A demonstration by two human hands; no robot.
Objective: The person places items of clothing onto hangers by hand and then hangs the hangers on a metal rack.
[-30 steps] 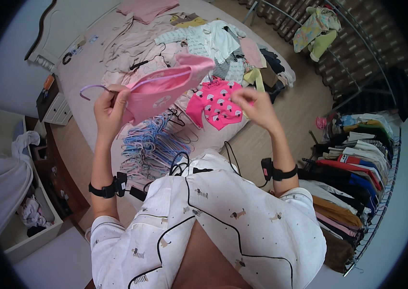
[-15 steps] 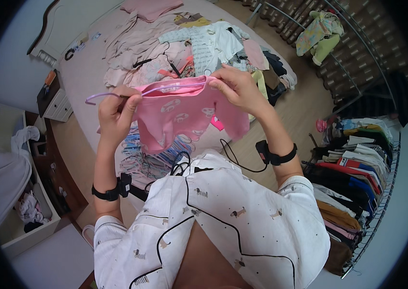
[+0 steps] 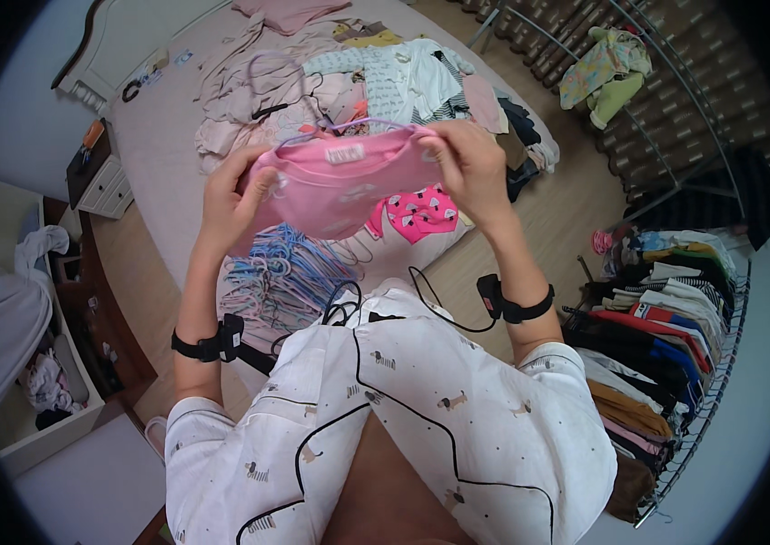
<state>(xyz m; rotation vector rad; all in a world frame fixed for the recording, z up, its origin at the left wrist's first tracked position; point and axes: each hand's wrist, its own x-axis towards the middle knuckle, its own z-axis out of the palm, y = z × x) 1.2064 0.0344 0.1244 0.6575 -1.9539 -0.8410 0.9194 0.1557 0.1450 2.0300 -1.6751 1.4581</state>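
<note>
A pink top [image 3: 335,193] with pale prints is stretched between my hands over the bed's near edge, neck opening facing me. Inside its neckline a purple hanger [image 3: 371,121] spans from one shoulder to the other. My left hand [image 3: 238,195] is closed on the left shoulder of the top, thumb on the near side. My right hand [image 3: 473,168] pinches the other shoulder, where the hanger's end goes in under the cloth. Beneath the top, a hot-pink patterned garment [image 3: 421,216] lies partly covered from view. Blue and pink hangers [image 3: 285,272] are heaped beside it.
Piled clothes [image 3: 394,77] and a rumpled blanket cover much of the bed [image 3: 153,136]. A full clothes rack [image 3: 712,400] stands on the right, a metal frame [image 3: 548,41] behind it. On the left are a nightstand [image 3: 112,195] and an open drawer [image 3: 62,427]. Black cables hang near my waist.
The hanger has gone from sticking out at the left shoulder to lying within the neckline. My left hand has moved right and now grips the top's shoulder; the hot-pink garment shows more.
</note>
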